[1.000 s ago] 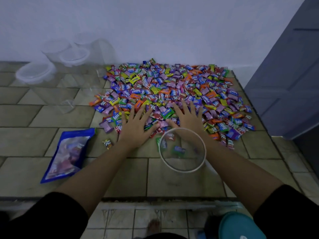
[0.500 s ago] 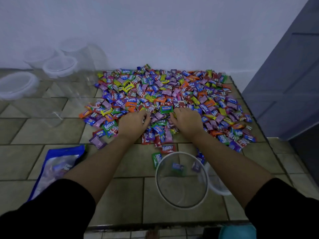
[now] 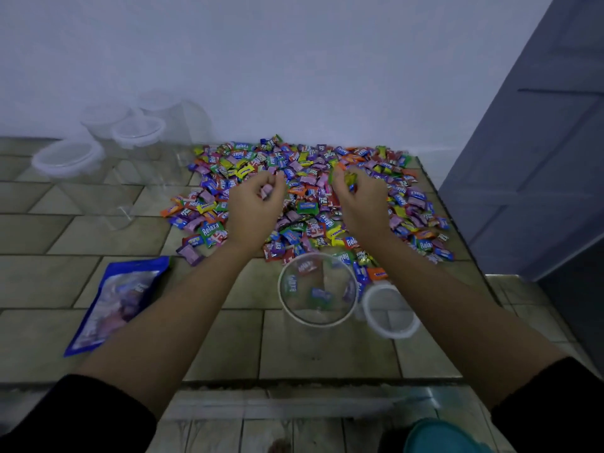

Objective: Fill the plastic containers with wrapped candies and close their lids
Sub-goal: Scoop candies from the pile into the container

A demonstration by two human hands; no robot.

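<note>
Left hand (image 3: pixel 258 206) and right hand (image 3: pixel 361 202) rose clutching candies (image 3: pixel 266 191).

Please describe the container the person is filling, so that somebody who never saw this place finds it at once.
Find the big heap of wrapped candies on the tiled surface. At its near edge, between the person's forearms, stands a clear round container. Unlike the lidded containers at far left, it is open and holds a few candies.

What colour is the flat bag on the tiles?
The bag is blue with a clear middle, seen in the head view.
</note>
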